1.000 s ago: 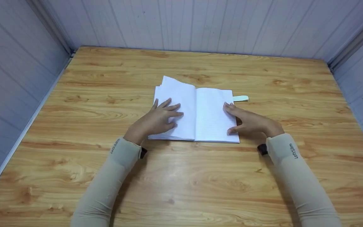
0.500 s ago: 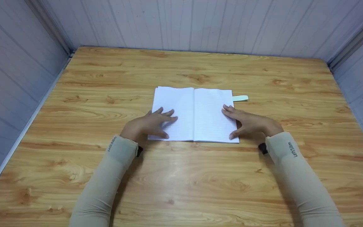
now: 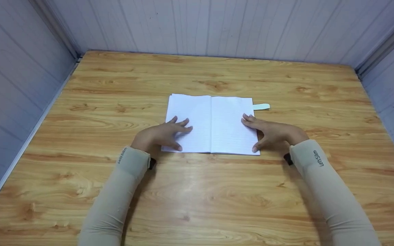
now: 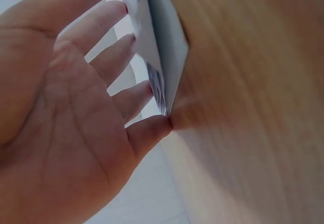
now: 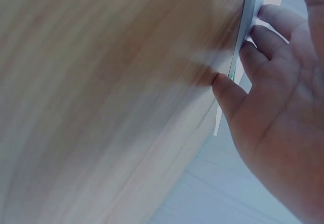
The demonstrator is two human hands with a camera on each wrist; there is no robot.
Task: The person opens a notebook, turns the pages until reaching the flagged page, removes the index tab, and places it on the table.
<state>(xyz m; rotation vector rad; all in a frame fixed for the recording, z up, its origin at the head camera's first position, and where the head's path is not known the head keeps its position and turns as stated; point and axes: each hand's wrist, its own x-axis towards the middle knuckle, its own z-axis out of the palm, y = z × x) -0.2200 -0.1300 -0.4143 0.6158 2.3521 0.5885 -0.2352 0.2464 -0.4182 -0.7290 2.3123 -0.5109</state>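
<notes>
An open notebook [image 3: 200,109] with white, faintly lined pages lies at the middle of the table. My left hand [image 3: 159,135] rests on the outer part of the left page, fingers spread and thumb near the lower edge. On the right page's outer edge lies my right hand [image 3: 274,132], its thumb apart from the fingers near the bottom corner. In the left wrist view, the notebook's page edges [image 4: 158,84] fan slightly beside the fingertips. The right wrist view shows the right hand [image 5: 283,92] with fingertips along the notebook's thin edge [image 5: 245,26].
A pale green strip [image 3: 261,106] sticks out from the notebook's right side. The wood-grain table [image 3: 197,201] is bounded by pale panelled walls [image 3: 197,27] at the back and both sides. Each sleeved wrist carries a small black device.
The raised left page has come down flat. My left hand has slid left and toward me, to the page's outer edge. The right thumb has shifted slightly toward the bottom corner.
</notes>
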